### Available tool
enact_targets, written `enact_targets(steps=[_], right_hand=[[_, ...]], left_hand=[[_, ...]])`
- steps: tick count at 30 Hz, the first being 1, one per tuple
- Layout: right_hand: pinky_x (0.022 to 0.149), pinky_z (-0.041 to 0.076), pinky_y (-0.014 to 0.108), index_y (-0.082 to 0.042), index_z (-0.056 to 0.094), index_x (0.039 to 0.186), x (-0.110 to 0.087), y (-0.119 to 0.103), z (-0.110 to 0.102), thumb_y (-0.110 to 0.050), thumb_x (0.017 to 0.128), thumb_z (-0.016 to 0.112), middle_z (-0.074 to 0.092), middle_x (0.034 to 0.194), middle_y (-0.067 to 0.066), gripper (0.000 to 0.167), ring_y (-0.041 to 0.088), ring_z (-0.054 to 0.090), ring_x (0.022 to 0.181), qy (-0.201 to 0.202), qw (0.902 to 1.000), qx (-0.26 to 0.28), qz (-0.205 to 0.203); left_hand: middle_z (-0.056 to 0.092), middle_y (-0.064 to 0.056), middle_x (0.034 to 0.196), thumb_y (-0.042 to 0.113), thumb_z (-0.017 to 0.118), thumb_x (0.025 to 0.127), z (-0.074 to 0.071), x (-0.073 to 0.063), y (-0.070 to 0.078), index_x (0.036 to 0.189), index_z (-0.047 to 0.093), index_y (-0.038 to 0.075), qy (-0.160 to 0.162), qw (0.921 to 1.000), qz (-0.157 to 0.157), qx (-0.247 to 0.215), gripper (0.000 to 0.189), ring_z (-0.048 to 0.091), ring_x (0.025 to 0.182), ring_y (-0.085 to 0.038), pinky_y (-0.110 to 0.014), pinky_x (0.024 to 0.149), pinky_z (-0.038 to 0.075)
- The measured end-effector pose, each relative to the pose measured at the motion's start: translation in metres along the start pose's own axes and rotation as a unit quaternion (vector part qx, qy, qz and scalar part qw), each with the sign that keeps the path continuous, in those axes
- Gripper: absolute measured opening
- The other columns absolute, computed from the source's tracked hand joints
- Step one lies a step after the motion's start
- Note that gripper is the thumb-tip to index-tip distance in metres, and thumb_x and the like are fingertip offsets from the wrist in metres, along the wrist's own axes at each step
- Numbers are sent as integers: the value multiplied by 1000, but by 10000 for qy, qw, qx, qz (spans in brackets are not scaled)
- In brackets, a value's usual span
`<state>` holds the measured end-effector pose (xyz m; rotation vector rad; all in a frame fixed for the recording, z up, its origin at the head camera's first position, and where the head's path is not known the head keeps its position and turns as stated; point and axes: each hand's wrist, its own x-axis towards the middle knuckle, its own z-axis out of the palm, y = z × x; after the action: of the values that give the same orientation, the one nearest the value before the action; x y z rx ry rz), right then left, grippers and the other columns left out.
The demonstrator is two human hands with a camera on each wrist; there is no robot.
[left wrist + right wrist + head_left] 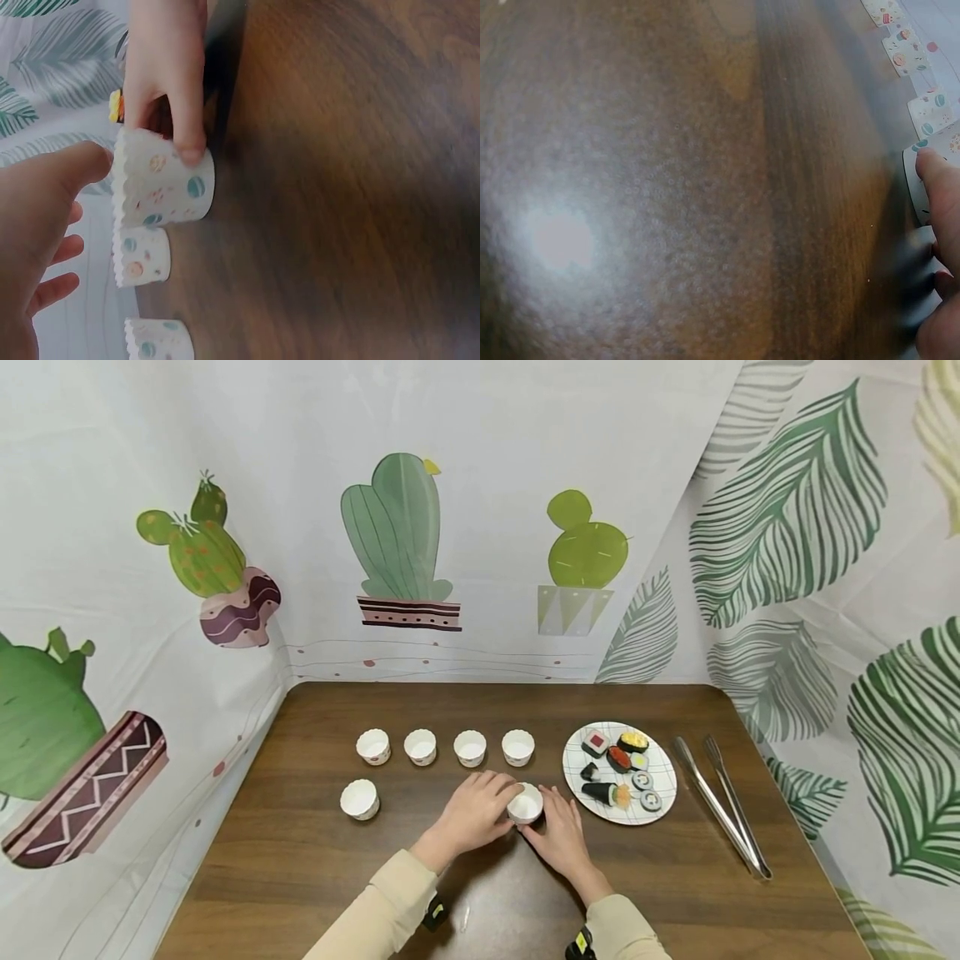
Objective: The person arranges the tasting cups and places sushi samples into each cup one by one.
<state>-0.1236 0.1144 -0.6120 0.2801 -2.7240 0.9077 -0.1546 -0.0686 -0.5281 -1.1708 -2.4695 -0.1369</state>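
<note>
A white paper muffin cup (525, 804) with a scalloped rim and printed sweets stands upright between both hands. My right hand (561, 833) holds it from the right. In the left wrist view, that hand's thumb presses the printed side of the cup (163, 184). My left hand (474, 812) is at the cup's left side. Its thumb (90, 161) lies close by the rim, with the other fingers spread apart from the wall. The right wrist view catches only the right hand (943, 199) and part of the cup at its edge.
Several similar cups line the back, among them a cup (518, 747) behind the hands; another cup (360, 799) stands left. A checked plate (585, 814) with sushi pieces (619, 759) is right of the hands. Metal tongs (723, 810) lie beyond it on the wooden table (300, 877).
</note>
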Motion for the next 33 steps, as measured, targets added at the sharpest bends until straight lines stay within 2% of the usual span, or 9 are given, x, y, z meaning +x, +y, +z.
enact_targets(steps=[5, 14, 22, 33], right_hand=[[99, 24, 63, -1, 51, 123, 0, 0, 0, -28, 70, 78, 52, 128, 17, 65, 38, 42, 125, 14, 10000, 32, -38], [100, 24, 62, 0, 52, 122, 0, 0, 0, -26, 70, 77, 52, 128, 16, 64, 38, 42, 125, 43, 10000, 56, -38], [100, 23, 62, 0, 52, 122, -1, -1, 0, -26, 70, 77, 53, 128, 16, 63, 38, 42, 125, 37, 10000, 53, -10], [99, 24, 62, 0, 51, 123, -1, 0, 1, -25, 70, 77, 52, 128, 17, 64, 38, 41, 125, -13, 10000, 20, 15]], left_hand=[[59, 3, 100, 35, 77, 68, 12, 4, 9, 104, 62, 17, 218, 9997, 97, -1, 44, 56, 91, -16, -31, 80, 45], [61, 5, 89, 34, 74, 70, 27, 7, 18, 86, 64, 20, 198, 9990, 217, 349, 23, 56, 80, -14, -28, 76, 45], [60, 8, 82, 32, 72, 73, 30, 5, 22, 80, 64, 22, 167, 9985, 209, 483, 14, 56, 76, -12, -26, 71, 44], [63, 10, 76, 28, 71, 72, 33, 2, 26, 73, 64, 22, 204, 9975, 180, 658, 9, 57, 72, -11, -25, 69, 43]])
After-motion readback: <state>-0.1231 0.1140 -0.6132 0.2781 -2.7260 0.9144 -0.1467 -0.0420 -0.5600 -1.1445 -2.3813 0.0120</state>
